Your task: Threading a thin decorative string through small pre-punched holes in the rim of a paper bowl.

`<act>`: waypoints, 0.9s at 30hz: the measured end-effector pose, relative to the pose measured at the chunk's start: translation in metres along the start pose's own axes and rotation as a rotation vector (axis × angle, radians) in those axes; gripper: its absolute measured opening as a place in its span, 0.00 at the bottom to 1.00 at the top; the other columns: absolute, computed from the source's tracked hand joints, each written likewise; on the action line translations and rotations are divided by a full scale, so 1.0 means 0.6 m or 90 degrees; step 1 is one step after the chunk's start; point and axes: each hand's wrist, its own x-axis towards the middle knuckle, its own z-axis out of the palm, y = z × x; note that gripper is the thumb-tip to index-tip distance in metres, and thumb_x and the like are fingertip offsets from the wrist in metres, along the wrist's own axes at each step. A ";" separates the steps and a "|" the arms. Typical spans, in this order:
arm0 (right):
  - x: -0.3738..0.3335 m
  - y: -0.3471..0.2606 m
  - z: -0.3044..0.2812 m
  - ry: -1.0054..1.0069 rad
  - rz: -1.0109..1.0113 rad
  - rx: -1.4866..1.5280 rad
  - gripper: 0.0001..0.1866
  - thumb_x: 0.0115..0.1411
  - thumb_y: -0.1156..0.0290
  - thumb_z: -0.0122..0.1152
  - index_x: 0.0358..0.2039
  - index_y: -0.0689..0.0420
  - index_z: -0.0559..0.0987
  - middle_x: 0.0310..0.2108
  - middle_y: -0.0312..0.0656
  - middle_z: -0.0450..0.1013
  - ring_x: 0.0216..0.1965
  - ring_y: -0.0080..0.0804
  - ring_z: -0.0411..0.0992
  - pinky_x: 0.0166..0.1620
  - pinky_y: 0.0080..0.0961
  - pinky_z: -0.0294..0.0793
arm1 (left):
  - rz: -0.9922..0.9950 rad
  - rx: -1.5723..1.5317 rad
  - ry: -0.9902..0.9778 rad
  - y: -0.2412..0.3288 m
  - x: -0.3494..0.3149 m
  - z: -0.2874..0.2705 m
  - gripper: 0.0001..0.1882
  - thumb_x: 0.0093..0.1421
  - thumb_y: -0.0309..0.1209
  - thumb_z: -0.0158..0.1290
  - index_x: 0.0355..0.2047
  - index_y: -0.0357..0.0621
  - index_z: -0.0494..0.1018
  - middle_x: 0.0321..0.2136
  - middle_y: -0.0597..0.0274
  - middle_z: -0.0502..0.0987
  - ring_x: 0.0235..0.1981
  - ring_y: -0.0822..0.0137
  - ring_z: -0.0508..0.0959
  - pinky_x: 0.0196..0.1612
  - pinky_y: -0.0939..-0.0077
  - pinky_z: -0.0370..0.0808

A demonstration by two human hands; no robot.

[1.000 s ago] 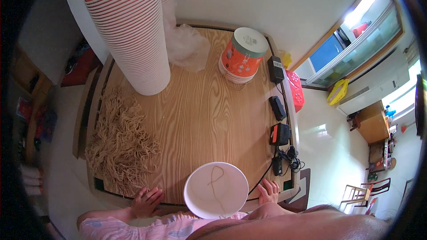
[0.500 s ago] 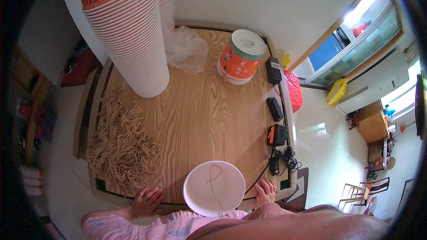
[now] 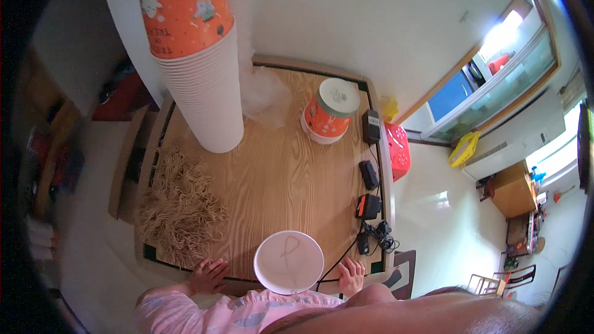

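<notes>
A white paper bucket (image 3: 272,272) stands at the table's front edge before me, its mouth facing up. Inside it lies a thin looped tan string (image 3: 289,248). My left hand (image 3: 209,276) rests on the front edge left of the bucket, fingers laid out and holding nothing. Just beyond it spreads a heap of tan strings (image 3: 182,207). On the bucket's other side, my right hand (image 3: 351,274) lies on the edge with its fingers extended, close to a black cable (image 3: 337,264). Neither hand touches the bucket.
A tall stack of nested buckets (image 3: 204,93) rises at the back left, with crumpled clear plastic (image 3: 266,96) beside it. A short upside-down orange stack (image 3: 328,117) stands at the back right. Black adapters (image 3: 369,174) and cords line the right edge. A red stool (image 3: 398,148) stands beyond.
The head view has tilted up, so the far table and stacks sit lower in the picture. Both hands stay on the front edge, and the bucket keeps its place between them.
</notes>
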 end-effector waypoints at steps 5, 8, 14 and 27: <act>-0.009 0.000 0.008 0.016 -0.012 0.013 0.25 0.44 0.69 0.55 0.47 0.49 0.71 0.52 0.45 0.61 0.55 0.44 0.57 0.57 0.48 0.52 | -0.009 0.007 0.017 0.004 -0.018 0.012 0.32 0.52 0.52 0.48 0.53 0.46 0.65 0.58 0.60 0.61 0.61 0.62 0.55 0.58 0.52 0.55; -0.015 0.004 0.019 0.032 -0.027 -0.001 0.24 0.44 0.69 0.54 0.46 0.49 0.71 0.53 0.43 0.61 0.54 0.44 0.57 0.57 0.48 0.52 | -0.007 0.026 0.026 0.012 -0.031 0.032 0.33 0.52 0.52 0.47 0.54 0.47 0.64 0.58 0.62 0.61 0.62 0.64 0.56 0.58 0.53 0.56; -0.009 0.008 0.012 0.031 -0.006 0.004 0.26 0.45 0.70 0.54 0.49 0.48 0.69 0.54 0.43 0.60 0.55 0.45 0.56 0.58 0.47 0.51 | 0.041 0.030 0.029 -0.004 -0.006 -0.004 0.32 0.53 0.51 0.47 0.53 0.44 0.65 0.58 0.56 0.60 0.61 0.57 0.55 0.57 0.50 0.58; -0.045 0.048 0.081 0.128 -0.054 -0.066 0.24 0.47 0.66 0.54 0.49 0.41 0.71 0.51 0.39 0.64 0.53 0.38 0.61 0.56 0.42 0.56 | -0.051 0.193 0.031 0.023 0.051 -0.086 0.31 0.54 0.50 0.48 0.55 0.48 0.63 0.57 0.60 0.61 0.62 0.62 0.53 0.56 0.44 0.54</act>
